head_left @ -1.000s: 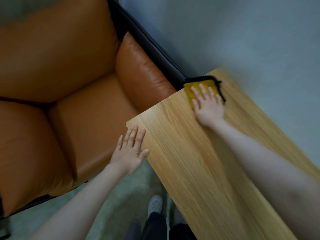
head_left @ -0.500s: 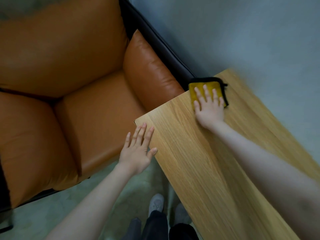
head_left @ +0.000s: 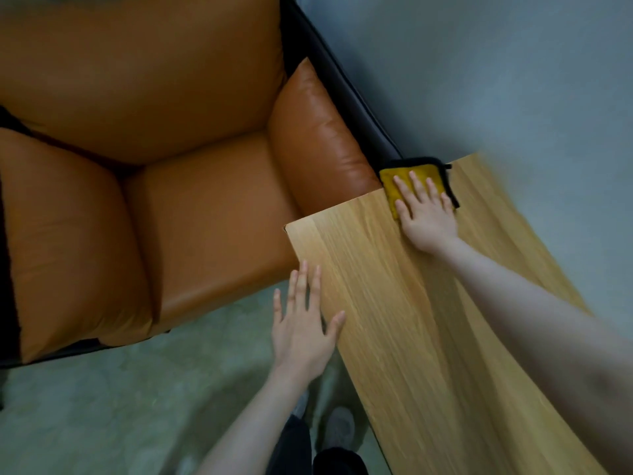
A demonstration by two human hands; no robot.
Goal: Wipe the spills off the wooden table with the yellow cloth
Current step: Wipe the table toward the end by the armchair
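The yellow cloth (head_left: 397,178), edged in black, lies at the far end of the wooden table (head_left: 394,303), partly over the table's edge next to the armchair. My right hand (head_left: 424,214) presses flat on it with straight, spread fingers. My left hand (head_left: 303,323) is open with fingers spread at the table's left edge, thumb over the wood. No spill shows on the visible wood.
An orange leather armchair (head_left: 137,166) with a dark frame stands close against the table's far-left corner. Grey-green floor (head_left: 120,406) lies to the left and beyond the table. My shoes (head_left: 339,428) stand by the table's near-left edge.
The view has shifted, so the table sits further right in frame. My right hand and the cloth have stayed at the table's far end. My left hand has come closer to the table's left edge.
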